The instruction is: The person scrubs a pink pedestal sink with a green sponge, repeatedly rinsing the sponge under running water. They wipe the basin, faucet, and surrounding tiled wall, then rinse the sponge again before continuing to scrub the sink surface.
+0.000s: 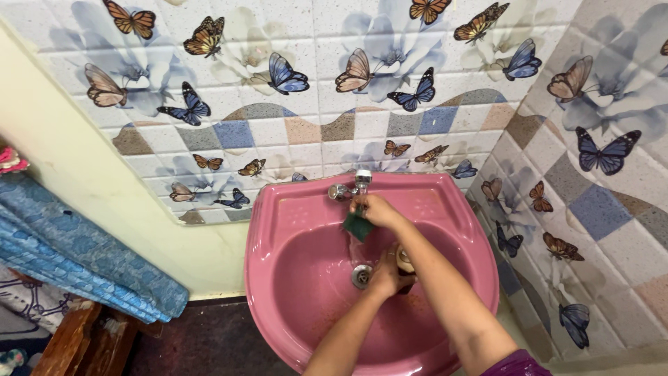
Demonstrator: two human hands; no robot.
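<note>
Right hand: the right hand (376, 209) is reaching up to just under the tap, its grip closing around a green scrub pad (358, 225), which is hanging down from the fingers over the back part of the bowl.
Left hand: the left hand (385, 273) is sitting lower in the bowl, beside the drain, its grip wrapping around a small roundish brown-and-pale object (403, 260); what the object is cannot be told, since the hand is covering most of it.
Arms: both forearms are coming in from the bottom edge, and the right one is lying across above the left hand; a bit of purple sleeve (516, 364) is showing at the lower right.
Sink: a pink wash basin (292, 278) is standing against the corner of two walls, with a metal drain (361, 276) in the middle of the bowl.
Tap: a chrome tap (353, 185) is sitting on the back rim, just above the right hand.
Walls: tiles with butterflies and pale flowers (278, 76) are covering the wall behind and to the right of the basin.
Left side: a blue patterned cloth (76, 257) is hanging well apart from the basin, above a piece of wooden furniture (69, 341).
</note>
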